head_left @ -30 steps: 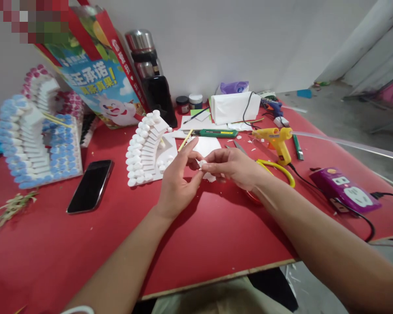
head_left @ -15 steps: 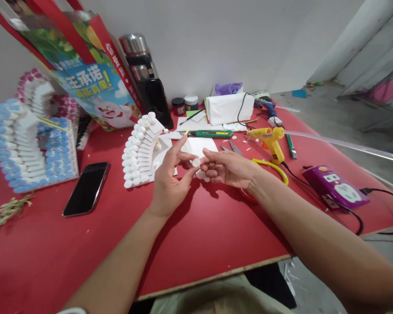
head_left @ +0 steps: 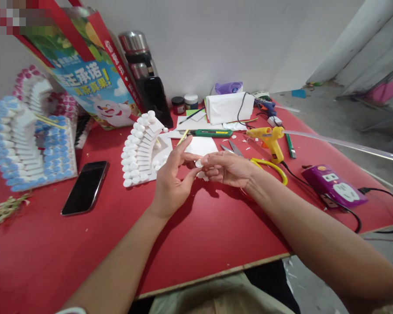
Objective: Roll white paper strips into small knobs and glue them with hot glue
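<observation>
Disc (head_left: pixel 199 164) pinched between the fingertips of left hand (head_left: pixel 173 183) and right hand (head_left: pixel 227 168), above the table (head_left: pixel 212 235). Leftmost, bag (head_left: pixel 85 83), then flask (head_left: pixel 135 42), two jars (head_left: pixel 191 103), contents hidden; scissors (head_left: pixel 262 162) lie just beyond the right wrist, near the glue gun (head_left: pixel 274 141).

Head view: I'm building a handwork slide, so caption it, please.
Left hand and right hand hold a small white piece over a red table, a white model and yellow glue gun nearby.

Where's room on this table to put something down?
Bare table shows between its near edge and the left hand and right hand, and between phone and left forearm. Crowded beyond the hands, around cutter, scissors and glue gun.
</observation>
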A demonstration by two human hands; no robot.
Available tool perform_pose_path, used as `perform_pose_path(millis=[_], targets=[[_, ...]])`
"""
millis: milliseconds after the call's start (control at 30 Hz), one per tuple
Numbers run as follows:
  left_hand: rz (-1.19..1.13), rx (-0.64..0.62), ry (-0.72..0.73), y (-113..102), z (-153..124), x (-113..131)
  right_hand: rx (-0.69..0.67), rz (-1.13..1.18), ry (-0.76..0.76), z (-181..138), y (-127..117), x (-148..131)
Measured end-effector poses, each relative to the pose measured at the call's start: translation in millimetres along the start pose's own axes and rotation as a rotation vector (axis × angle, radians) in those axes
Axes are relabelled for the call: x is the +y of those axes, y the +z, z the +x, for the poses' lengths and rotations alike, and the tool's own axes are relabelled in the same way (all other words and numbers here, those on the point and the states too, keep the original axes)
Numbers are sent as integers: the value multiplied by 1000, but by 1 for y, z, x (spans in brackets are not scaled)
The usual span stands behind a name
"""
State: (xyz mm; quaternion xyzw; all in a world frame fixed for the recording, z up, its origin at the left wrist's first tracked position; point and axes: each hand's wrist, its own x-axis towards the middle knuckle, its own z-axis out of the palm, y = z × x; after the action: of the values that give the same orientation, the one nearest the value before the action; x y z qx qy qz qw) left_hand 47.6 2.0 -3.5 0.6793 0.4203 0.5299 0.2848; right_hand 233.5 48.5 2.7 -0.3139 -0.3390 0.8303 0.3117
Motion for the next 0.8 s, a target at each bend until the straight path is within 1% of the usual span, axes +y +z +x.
perform_pose_path(millis=[167, 300, 400, 500, 567, 700, 733, 800], targets=[[23, 29, 10, -2, 1, 1, -41, 20, -25, 0, 3, 2], [86, 55, 27, -3, 2, 3, -65, 34, -23, 0, 3, 4], [145, 62, 34, -4, 1, 2, -46, 33, -46, 1, 4, 5], [230, 55, 63, -5, 2, 0, -12, -25, -76, 1, 6, 7], [309, 42, 138, -6, 3, -2, 15, -76, -104, 0, 9, 8], [441, 13, 385, -7, 6, -4, 76, -152, -140, 0, 11, 9], [464, 2, 427, -7, 7, -4, 94, -166, -139, 0, 11, 9], [494, -13, 462, -6, 7, -4, 126, -178, -131, 0, 10, 8]])
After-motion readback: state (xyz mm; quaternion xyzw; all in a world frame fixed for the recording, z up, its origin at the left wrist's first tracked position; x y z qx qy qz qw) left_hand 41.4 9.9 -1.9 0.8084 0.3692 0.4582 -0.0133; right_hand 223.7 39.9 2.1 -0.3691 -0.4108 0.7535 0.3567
